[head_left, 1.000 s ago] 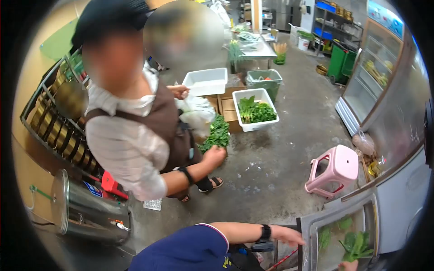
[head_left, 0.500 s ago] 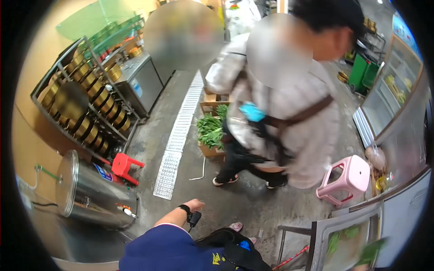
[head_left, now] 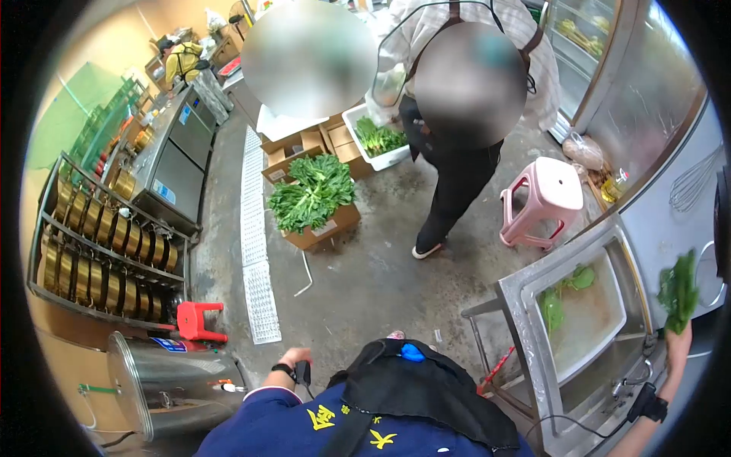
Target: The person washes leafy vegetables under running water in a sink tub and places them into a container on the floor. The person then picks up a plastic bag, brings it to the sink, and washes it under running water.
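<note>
Through the head camera I see the right hand [head_left: 677, 344] with its fingers closed around the stems of a leafy green bunch [head_left: 678, 293], whose long axis runs up and away from the fist, over the counter [head_left: 643, 217] to the right of the white tub [head_left: 585, 324]; the left hand [head_left: 295, 356] is well apart, its fingers too blurred for me to tell open or closed; yellow characters on the navy shirt [head_left: 255, 426] include 金 and 大, while I can't read the drum's blue label [head_left: 168, 345]
</note>
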